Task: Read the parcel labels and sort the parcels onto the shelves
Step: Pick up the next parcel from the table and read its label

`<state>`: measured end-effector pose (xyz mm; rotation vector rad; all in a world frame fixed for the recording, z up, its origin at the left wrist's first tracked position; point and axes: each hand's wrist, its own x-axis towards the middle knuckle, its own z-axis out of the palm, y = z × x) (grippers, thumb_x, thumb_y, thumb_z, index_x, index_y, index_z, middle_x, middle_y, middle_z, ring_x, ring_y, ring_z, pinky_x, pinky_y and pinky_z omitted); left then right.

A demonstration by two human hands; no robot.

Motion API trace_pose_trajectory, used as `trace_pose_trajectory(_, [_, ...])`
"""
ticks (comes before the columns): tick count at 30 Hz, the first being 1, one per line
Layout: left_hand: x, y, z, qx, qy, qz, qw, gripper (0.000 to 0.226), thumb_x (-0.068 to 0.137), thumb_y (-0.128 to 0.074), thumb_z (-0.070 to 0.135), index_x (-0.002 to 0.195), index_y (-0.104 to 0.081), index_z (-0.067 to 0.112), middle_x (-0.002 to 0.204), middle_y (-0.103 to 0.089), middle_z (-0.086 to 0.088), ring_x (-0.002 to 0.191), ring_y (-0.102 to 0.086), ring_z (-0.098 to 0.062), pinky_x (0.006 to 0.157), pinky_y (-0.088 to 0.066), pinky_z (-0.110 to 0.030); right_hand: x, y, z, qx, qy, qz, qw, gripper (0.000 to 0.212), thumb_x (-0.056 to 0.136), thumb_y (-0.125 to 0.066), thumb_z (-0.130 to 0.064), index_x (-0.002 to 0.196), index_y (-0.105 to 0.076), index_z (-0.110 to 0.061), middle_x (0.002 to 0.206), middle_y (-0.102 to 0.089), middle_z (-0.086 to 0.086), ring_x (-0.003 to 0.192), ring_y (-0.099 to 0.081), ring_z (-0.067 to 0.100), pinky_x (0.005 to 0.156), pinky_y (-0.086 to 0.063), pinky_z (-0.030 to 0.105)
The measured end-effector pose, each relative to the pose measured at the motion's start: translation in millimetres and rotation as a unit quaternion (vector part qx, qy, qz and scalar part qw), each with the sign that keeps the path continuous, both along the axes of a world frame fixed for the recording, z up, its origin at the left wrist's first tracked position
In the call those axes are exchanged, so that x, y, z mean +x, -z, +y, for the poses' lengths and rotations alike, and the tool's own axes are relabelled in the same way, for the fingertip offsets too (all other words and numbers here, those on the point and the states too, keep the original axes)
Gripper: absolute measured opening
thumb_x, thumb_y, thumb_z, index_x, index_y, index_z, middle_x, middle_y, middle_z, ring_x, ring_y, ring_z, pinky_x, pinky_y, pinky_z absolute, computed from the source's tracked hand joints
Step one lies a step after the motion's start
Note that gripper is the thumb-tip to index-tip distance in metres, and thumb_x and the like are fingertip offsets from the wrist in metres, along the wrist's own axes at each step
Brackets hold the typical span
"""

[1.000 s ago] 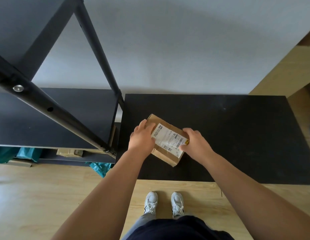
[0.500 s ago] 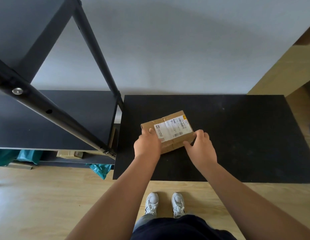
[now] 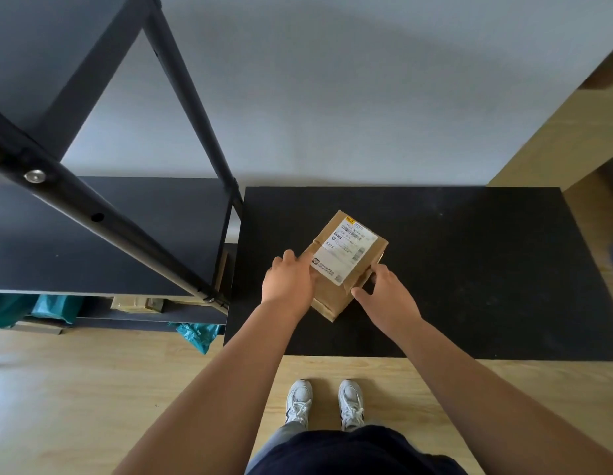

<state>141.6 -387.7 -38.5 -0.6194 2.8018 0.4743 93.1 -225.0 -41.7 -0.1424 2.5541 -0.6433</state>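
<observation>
A brown cardboard parcel (image 3: 346,265) with a white printed label on top sits on the black table (image 3: 469,269), turned at an angle. My left hand (image 3: 289,281) grips its near left side, thumb on the top edge. My right hand (image 3: 384,291) holds its near right side with fingers curled on the cardboard. The black metal shelf unit (image 3: 109,234) stands to the left of the table; its middle shelf is bare.
On the lower shelf lie teal plastic mailers (image 3: 55,308) and a taped brown parcel (image 3: 137,304). Another teal mailer (image 3: 195,335) sticks out near the shelf's corner post. A wooden cabinet (image 3: 572,138) flanks the table on the right. Wooden floor lies below.
The parcel has been rotated on the table between both hands, so the label now runs lengthwise away from me. Both hands stayed on it.
</observation>
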Motion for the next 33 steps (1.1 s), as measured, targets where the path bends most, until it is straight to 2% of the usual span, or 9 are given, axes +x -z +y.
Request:
trace_pose_trajectory(4, [9.9,1.8,15.0,0.001,-0.012,0.004,1.0,0.039,0.102,-0.048,0.033,0.139,-0.045,0.024,0.125,-0.054,-0.006,0.108,-0.058,-0.022,0.083,-0.056,-0.034,0.9,0.9,-0.7,-0.016,-0.002,0.002,1.0,0.057,0.092,-0.063,-0.035,0.141,-0.042,-0.018,0.135,-0.057,0.003,0.116,-0.06,0.018,0.077,-0.046,0.024])
trace_pose_trajectory(9, [21.0,6.9,23.8,0.034,-0.053,0.013,0.998,0.025,0.102,-0.048,0.036,0.121,-0.049,0.02,0.108,-0.064,0.0,0.083,-0.068,-0.016,0.07,-0.061,-0.033,-8.5,-0.1,-0.1,-0.021,0.027,-0.027,0.999,0.062,0.094,-0.059,-0.04,0.147,-0.037,-0.017,0.139,-0.055,0.004,0.117,-0.06,0.022,0.072,-0.049,0.027])
trace_pose_trajectory(12, [19.3,12.0,22.1,0.098,-0.111,0.02,0.989,0.032,0.1,-0.049,0.039,0.126,-0.047,0.02,0.119,-0.062,0.0,0.097,-0.066,-0.017,0.076,-0.06,-0.032,-13.4,0.0,1.4,-0.006,0.038,-0.069,0.997,0.067,0.095,-0.057,-0.042,0.151,-0.031,-0.015,0.14,-0.054,0.007,0.117,-0.061,0.023,0.069,-0.047,0.026])
trace_pose_trajectory(15, [15.3,16.6,17.3,0.205,-0.131,-0.043,0.969,0.049,0.102,-0.047,0.039,0.147,-0.039,0.022,0.134,-0.056,-0.003,0.111,-0.062,-0.02,0.082,-0.057,-0.032,-11.3,2.6,2.3,-0.01,0.033,-0.125,0.992,0.063,0.095,-0.055,-0.044,0.148,-0.037,-0.015,0.135,-0.058,0.006,0.112,-0.062,0.022,0.063,-0.045,0.024])
trace_pose_trajectory(17, [14.9,14.5,14.2,0.249,-0.133,-0.062,0.957,0.048,0.103,-0.046,0.037,0.148,-0.042,0.022,0.134,-0.059,-0.003,0.113,-0.062,-0.02,0.086,-0.057,-0.033,-9.1,1.7,2.9,-0.021,0.038,-0.142,0.989,0.06,0.095,-0.057,-0.043,0.145,-0.04,-0.015,0.135,-0.059,0.005,0.112,-0.062,0.021,0.062,-0.043,0.023])
trace_pose_trajectory(21, [13.4,-3.7,8.1,0.3,-0.164,-0.001,0.94,0.043,0.101,-0.051,0.032,0.142,-0.051,0.019,0.131,-0.064,-0.001,0.115,-0.062,-0.019,0.082,-0.054,-0.029,-10.6,-12.7,3.9,-0.074,0.065,-0.142,0.985,0.06,0.093,-0.061,-0.041,0.143,-0.043,-0.015,0.137,-0.058,0.005,0.117,-0.06,0.022,0.071,-0.045,0.026])
trace_pose_trajectory(25, [8.4,-36.3,-2.6,0.369,-0.234,0.106,0.893,0.051,0.094,-0.063,0.038,0.141,-0.052,0.019,0.128,-0.065,-0.002,0.113,-0.063,-0.019,0.091,-0.056,-0.036,-16.0,-50.2,0.7,-0.151,0.084,-0.1,0.98,0.062,0.09,-0.063,-0.042,0.144,-0.044,-0.016,0.136,-0.057,0.003,0.12,-0.057,0.022,0.081,-0.045,0.028])
trace_pose_trajectory(30, [2.2,-92.8,-15.0,0.432,-0.273,0.207,0.834,0.064,0.088,-0.07,0.042,0.144,-0.049,0.02,0.112,-0.067,0.006,0.109,-0.065,-0.016,0.096,-0.055,-0.041,-19.7,-107.3,-4.1,-0.236,0.063,0.001,0.97,0.068,0.087,-0.068,-0.041,0.145,-0.039,-0.022,0.135,-0.055,-0.003,0.109,-0.053,0.012,0.076,-0.043,0.025])
trace_pose_trajectory(33, [0.4,-126.0,-21.3,0.443,-0.248,0.235,0.829,0.049,0.087,-0.071,0.04,0.132,-0.062,0.022,0.108,-0.073,0.005,0.101,-0.07,-0.012,0.089,-0.058,-0.034,-18.7,-134.0,-8.4,-0.25,0.043,0.051,0.966,0.081,0.084,-0.072,-0.042,0.151,-0.029,-0.024,0.138,-0.051,-0.004,0.114,-0.052,0.012,0.081,-0.044,0.025])
